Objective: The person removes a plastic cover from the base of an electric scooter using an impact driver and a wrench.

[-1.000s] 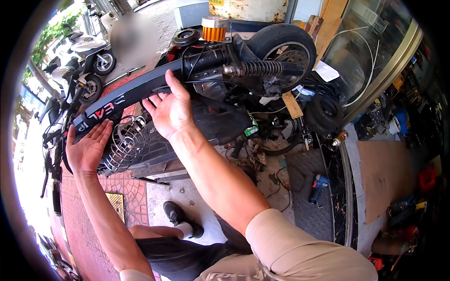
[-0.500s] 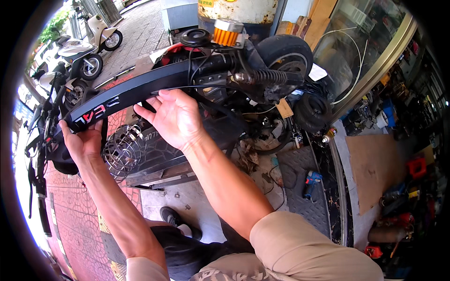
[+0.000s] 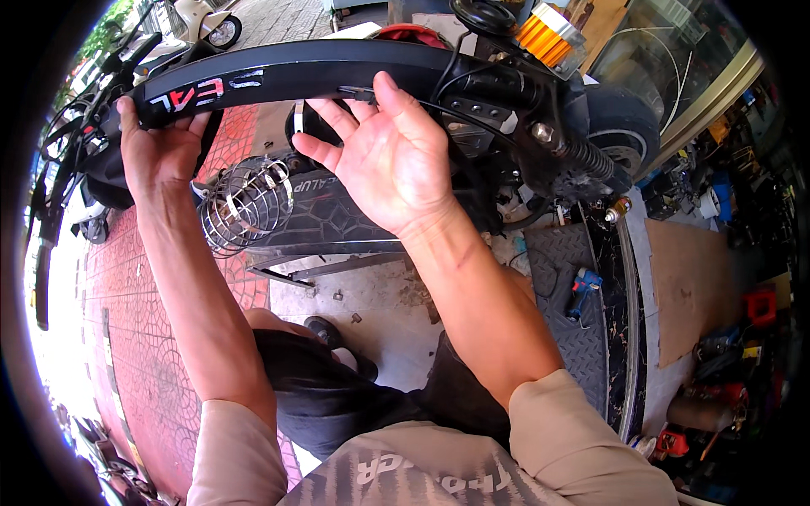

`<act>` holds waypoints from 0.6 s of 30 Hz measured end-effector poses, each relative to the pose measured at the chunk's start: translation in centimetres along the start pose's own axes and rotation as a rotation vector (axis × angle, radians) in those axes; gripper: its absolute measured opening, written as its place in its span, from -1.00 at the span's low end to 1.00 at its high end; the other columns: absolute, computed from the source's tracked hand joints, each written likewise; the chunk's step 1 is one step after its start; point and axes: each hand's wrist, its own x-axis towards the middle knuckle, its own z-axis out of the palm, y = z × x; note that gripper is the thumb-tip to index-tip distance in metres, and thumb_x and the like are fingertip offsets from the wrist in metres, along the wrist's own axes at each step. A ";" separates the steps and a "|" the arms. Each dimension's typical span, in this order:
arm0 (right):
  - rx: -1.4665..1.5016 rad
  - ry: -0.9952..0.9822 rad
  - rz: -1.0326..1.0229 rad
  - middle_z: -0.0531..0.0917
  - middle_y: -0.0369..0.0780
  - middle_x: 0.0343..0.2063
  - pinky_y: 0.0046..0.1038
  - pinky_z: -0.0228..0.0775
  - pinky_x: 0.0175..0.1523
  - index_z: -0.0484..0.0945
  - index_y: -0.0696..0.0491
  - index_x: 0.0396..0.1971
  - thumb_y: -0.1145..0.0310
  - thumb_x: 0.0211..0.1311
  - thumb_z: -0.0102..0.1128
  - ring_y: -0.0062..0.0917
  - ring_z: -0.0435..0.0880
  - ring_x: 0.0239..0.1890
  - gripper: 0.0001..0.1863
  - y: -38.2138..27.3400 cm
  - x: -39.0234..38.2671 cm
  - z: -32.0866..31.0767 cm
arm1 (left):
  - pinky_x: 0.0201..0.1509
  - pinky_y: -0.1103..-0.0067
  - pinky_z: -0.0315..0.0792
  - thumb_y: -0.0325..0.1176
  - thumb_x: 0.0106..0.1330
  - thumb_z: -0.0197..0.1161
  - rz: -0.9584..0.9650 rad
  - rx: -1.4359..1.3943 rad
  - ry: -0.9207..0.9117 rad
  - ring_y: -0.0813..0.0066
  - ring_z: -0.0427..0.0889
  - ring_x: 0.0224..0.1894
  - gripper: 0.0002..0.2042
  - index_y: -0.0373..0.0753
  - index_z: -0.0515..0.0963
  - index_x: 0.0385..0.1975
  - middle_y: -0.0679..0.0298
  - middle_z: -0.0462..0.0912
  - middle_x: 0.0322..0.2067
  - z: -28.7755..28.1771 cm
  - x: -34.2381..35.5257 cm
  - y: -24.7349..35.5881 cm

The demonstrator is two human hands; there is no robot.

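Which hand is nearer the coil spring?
Right. The right hand is left of the coil spring, palm open at the lower edge of the beam; the left hand is much farther left, gripping the beam's left end.

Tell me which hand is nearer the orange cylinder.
Your right hand, further along the black beam toward the cylinder; your left hand is at the beam's left end.

Blue power tool [image 3: 583, 285], cream scooter [image 3: 201, 20]
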 end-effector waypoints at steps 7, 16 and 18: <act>-0.948 -0.118 0.357 0.72 -0.02 -0.05 -0.37 0.60 -0.04 0.54 0.26 0.13 -0.12 0.37 0.33 -0.34 0.75 0.00 -0.30 -2.8 -1.8 1.8 | 0.40 -0.09 0.40 0.03 0.52 0.22 -0.077 -0.063 -0.103 0.01 0.64 0.20 -0.51 -0.33 0.50 0.12 0.02 0.67 0.10 -3.0 1.6 -0.1; -2.262 -0.100 -0.877 0.74 -0.15 -0.35 -0.20 0.48 -0.04 0.71 0.10 -0.31 -0.18 0.16 0.42 -0.22 0.72 -0.18 -0.45 -2.2 3.9 3.7 | 0.37 -0.19 0.40 0.09 0.59 0.05 -0.117 -0.070 -0.069 -0.09 0.62 0.20 -0.50 -0.30 0.49 0.10 -0.05 0.65 0.05 -4.7 1.1 -1.0; -2.396 -0.035 -0.767 0.76 -0.17 -0.40 -0.20 0.53 -0.13 0.71 0.08 -0.38 -0.29 0.06 0.44 -0.27 0.76 -0.24 -0.38 -1.3 4.3 4.1 | 0.37 -0.18 0.40 0.12 0.57 0.08 -0.116 -0.075 -0.054 -0.07 0.62 0.19 -0.47 -0.29 0.47 0.15 -0.05 0.63 0.07 -5.0 0.8 -1.1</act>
